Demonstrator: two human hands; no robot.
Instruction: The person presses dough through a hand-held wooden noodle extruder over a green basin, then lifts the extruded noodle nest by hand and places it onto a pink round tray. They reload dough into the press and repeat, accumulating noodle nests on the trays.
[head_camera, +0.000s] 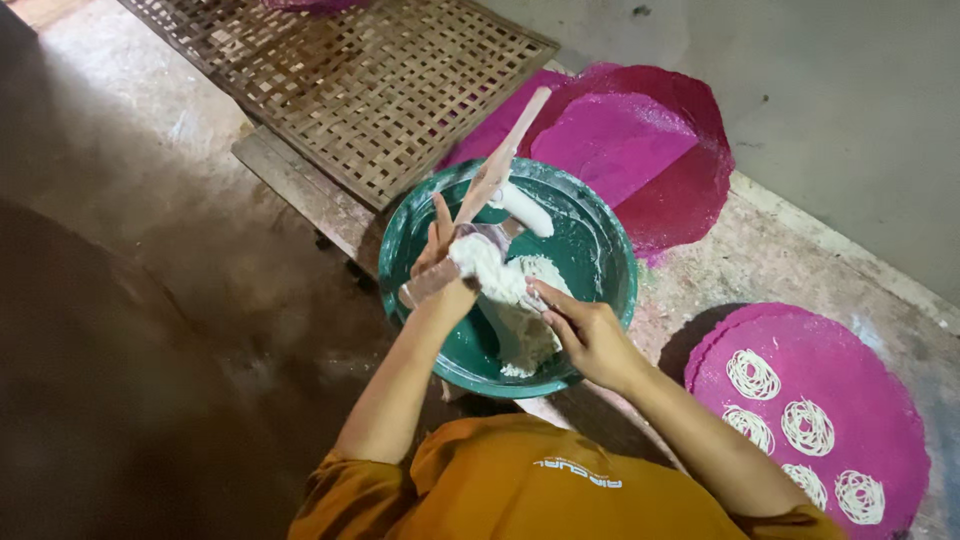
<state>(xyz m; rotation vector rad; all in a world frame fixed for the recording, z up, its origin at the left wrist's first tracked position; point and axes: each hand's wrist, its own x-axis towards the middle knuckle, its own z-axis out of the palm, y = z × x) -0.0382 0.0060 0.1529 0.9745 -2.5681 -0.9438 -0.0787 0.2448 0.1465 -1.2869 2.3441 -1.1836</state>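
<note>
White dough lump (490, 268) over green basin (600, 262), pressed onto wooden press (478, 200) at its lower end. Left hand (436, 255) clasped round press just beside dough, fingers pointing up. Right hand (585, 335) pinching dough's right edge, fingertips touching it. More dough heaped on basin floor below. Press handle angled up-right past basin rim. Pink round mats (640, 150) stacked behind basin; another pink mat (820, 400) at right bearing white noodle coils (752, 374). Woven bamboo tray (370, 80) at top left.
</note>
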